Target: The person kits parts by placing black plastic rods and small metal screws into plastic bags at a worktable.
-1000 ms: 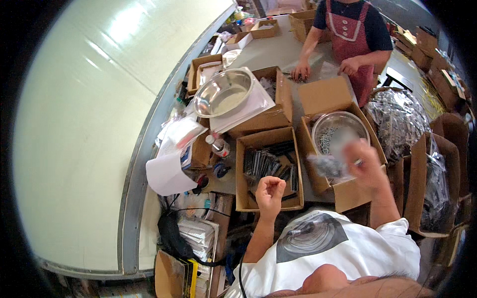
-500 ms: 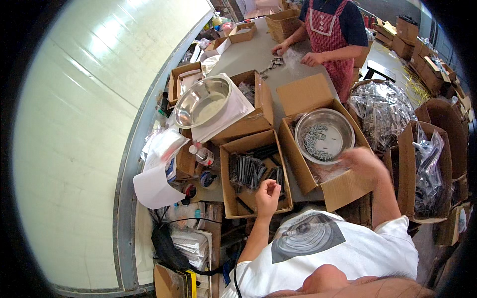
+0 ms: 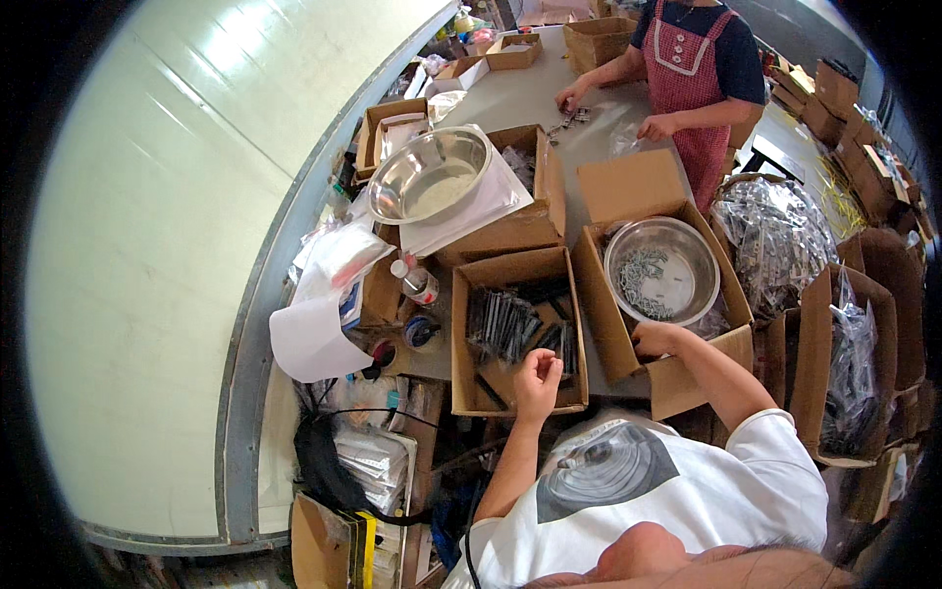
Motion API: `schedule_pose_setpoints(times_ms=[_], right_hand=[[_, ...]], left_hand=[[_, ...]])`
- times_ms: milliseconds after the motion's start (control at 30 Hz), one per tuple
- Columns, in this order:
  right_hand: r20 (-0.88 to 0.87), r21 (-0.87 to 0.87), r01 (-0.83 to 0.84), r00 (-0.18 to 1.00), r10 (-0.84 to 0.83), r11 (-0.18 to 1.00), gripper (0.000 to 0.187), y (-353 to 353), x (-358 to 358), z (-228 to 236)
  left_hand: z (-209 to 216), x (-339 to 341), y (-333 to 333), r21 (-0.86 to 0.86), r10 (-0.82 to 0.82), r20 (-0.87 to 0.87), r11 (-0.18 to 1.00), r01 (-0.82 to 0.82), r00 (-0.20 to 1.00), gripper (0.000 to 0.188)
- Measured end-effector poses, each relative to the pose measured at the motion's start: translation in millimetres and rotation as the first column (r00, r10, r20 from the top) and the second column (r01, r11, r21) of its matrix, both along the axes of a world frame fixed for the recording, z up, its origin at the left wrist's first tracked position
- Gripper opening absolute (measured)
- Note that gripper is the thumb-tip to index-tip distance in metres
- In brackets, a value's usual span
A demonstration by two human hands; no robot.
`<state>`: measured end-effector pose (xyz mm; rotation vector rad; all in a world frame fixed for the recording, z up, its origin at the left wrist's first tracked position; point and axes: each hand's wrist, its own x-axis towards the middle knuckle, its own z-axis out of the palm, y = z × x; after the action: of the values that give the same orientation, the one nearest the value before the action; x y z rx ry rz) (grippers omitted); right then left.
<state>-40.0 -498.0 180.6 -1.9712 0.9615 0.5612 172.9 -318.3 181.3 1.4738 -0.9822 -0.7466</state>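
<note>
My left hand (image 3: 537, 383) is over the near right corner of an open cardboard box (image 3: 468, 393). Its fingertips are pinched together; anything between them is too small to make out. Inside that box lie several dark, narrow strips (image 3: 502, 329), some bundled in clear plastic. My right hand (image 3: 655, 341) reaches into the near end of a second cardboard box (image 3: 597, 319), beside a round metal bowl (image 3: 687, 278); its fingertips are hidden from view. Small silvery metal pieces (image 3: 640, 280) lie along the left side of this bowl, which sits in the second box.
A larger, empty-looking metal basin (image 3: 432, 182) stands on white sheets over another box. A small bottle (image 3: 420, 285) is left of the strip box. Across the table, a person in a red checked apron (image 3: 687, 93) handles small parts. Plastic-wrapped bundles (image 3: 775, 236) crowd the right.
My right hand has moved from beside the bowl's near right rim down into the box's near end. The left hand stays pinched over its box. The whole view has shifted slightly.
</note>
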Motion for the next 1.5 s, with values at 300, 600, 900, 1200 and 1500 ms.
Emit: schedule_pose_setpoints(times_ms=[300, 600, 900, 1200, 1500], right_hand=[[0.273, 0.051, 0.247, 0.929, -0.252, 0.968, 0.031, 6.8, -15.8, 21.6], [0.007, -0.272, -0.146, 0.988, 0.154, 0.951, 0.027, -1.6, -6.0, -27.4], [0.332, -0.017, 0.289, 0.905, -0.268, 0.957, 0.020, 10.4, -20.5, 49.5], [0.600, 0.734, -0.149, 0.598, -0.531, 0.663, 0.010, 32.5, -17.1, 74.5], [0.558, 0.826, -0.359, 0.410, -0.721, 0.435, 0.015, 34.2, -5.8, 66.0]], left_hand=[[-1.2, 0.8, -2.9, 0.024, 0.017, 0.050, 1.000, -0.019, 0.999, 0.017], [1.7, -4.3, -6.6, 0.002, -0.023, 0.062, 1.000, 0.022, 0.998, 0.016], [7.3, -2.6, 2.9, 0.008, -0.011, 0.032, 1.000, 0.011, 0.999, 0.018], [14.7, -22.3, -5.1, -0.201, -0.380, -0.840, 0.881, 0.429, 0.386, 0.067], [21.6, -25.6, 14.3, -0.262, -0.429, -0.883, 0.789, 0.556, 0.193, 0.023]])
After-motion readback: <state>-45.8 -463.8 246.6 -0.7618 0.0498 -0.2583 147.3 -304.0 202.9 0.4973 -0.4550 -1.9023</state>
